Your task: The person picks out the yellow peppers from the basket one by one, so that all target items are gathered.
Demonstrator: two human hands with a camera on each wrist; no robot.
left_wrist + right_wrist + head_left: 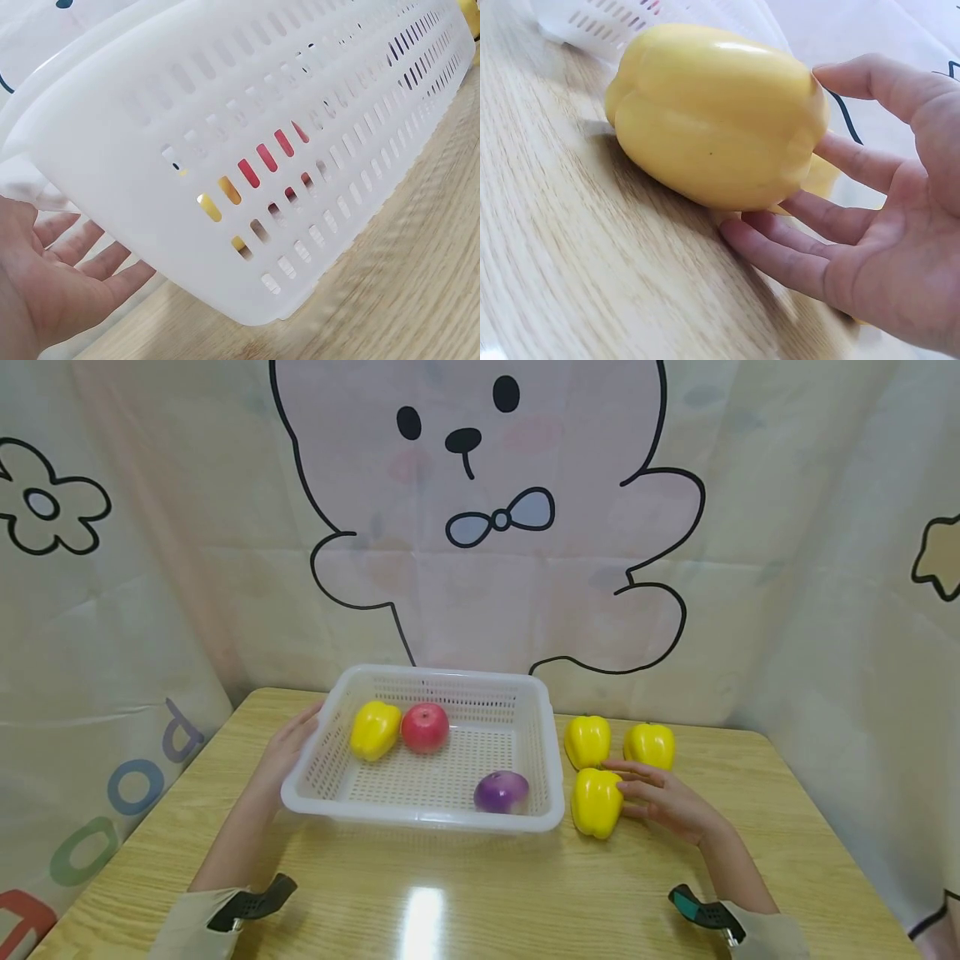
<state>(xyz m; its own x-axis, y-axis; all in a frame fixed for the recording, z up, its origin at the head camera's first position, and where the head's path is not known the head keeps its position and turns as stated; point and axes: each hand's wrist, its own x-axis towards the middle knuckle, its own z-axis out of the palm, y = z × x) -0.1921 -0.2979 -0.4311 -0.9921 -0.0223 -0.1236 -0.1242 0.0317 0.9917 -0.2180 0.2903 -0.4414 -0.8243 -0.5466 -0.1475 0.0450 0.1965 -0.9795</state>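
Note:
A white plastic basket (442, 817) holds a yellow bell pepper (375, 730), a red apple (426, 727) and a purple onion (502, 792). My left hand (288, 747) rests at the basket's left end; in the left wrist view its fingers (112, 259) reach fairly straight to the outer wall. Right of the basket, my right hand (667, 802) has thumb and fingers around one end of another yellow bell pepper (597, 802). In the right wrist view the thumb touches this pepper (716, 120), while some fingertips are hidden behind it.
Two more yellow bell peppers, one (587, 742) beside the basket and one (649, 745) further right, stand behind the right hand. The wooden table (352, 893) ends at a printed curtain (465, 602) at the back and sides.

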